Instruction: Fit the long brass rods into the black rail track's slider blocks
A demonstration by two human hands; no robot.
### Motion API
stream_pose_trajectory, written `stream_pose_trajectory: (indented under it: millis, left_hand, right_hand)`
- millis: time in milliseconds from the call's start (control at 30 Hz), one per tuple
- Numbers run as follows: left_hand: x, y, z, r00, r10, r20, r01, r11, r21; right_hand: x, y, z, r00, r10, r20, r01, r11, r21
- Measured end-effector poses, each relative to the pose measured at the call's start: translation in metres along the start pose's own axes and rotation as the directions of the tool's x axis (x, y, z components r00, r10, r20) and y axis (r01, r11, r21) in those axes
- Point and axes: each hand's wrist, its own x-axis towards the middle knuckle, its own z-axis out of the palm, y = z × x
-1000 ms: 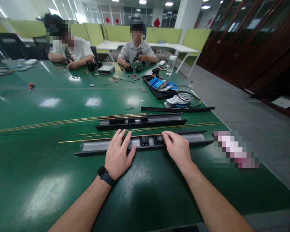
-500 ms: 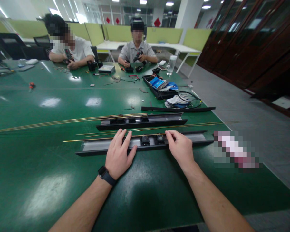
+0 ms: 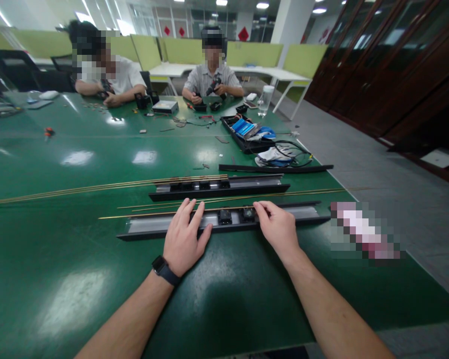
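A long black-edged metal channel (image 3: pixel 149 227) lies across the table in front of me, with small black blocks (image 3: pixel 225 215) seated inside it. Over its back edge runs a thin brass-coloured rod (image 3: pixel 115 217). My left hand (image 3: pixel 183 244), with a dark watch on the wrist, lies over the channel with fingers stretched out; its fingertips reach the rod. Farther right, my right hand (image 3: pixel 279 229) pinches the rod between thumb and forefinger, beside a black block. The right hand's other fingers are curled, and the rod's right end is hidden.
Behind lies a second channel (image 3: pixel 254 188) with black blocks and several rods (image 3: pixel 60 193) across it. A black strip (image 3: pixel 277 169), white-and-blue gloves (image 3: pixel 273 156) and a black tray (image 3: pixel 243 145) sit farther back. Two people work at the far side. A pixelated patch covers something at right.
My right hand has shifted very slightly left along the channel, still pinching the rod. My left hand stays in place.
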Motion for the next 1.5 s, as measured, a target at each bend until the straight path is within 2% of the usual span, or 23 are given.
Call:
stream_pose_trajectory:
  millis: [367, 1100, 1500]
  left_hand:
    - [0.0002, -0.0002, 0.0, 1.0, 0.008, -0.003, -0.008, 1.0, 0.003]
    - [0.0003, -0.0014, -0.0004, 1.0, 0.016, 0.004, -0.016, 1.0, -0.007]
    - [-0.0001, -0.0004, -0.0001, 1.0, 0.01, 0.001, -0.01, 1.0, -0.006]
  right_hand:
    - [-0.0002, -0.0027, -0.0015, 0.999, 0.032, -0.003, -0.032, 0.997, 0.072]
    - [0.0013, -0.0021, -0.003, 0.999, 0.032, 0.005, -0.032, 0.999, -0.012]
    - [0.0006, -0.004, -0.0012, 0.999, 0.042, 0.002, -0.042, 0.998, 0.048]
